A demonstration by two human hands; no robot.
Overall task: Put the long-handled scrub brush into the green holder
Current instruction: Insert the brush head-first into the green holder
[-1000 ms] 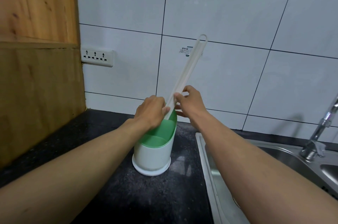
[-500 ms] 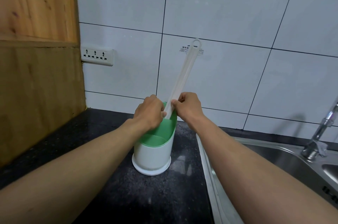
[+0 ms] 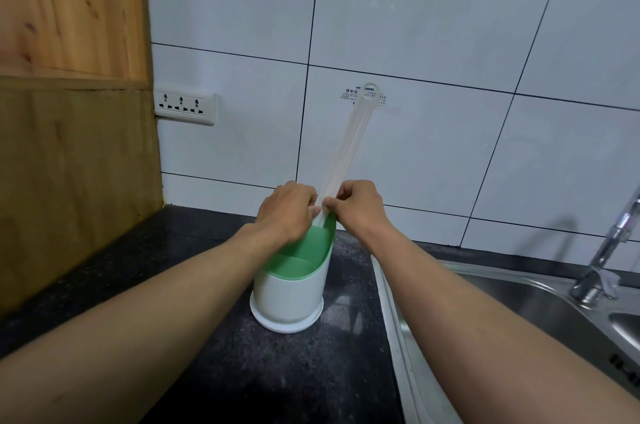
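Grip: we pinch the brush (image 3: 348, 153) handle with both hands, left (image 3: 285, 212), right (image 3: 358, 205).
Brush: tilted, lower end inside holder (image 3: 294, 288).

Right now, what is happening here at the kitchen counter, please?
A person is putting a long white brush handle into a green and white holder on the dark counter, beside the steel sink. Both hands grip the handle low down, just above the holder's rim: the left hand and the right hand. The lower end is inside the holder; the handle leans toward the tiled wall.
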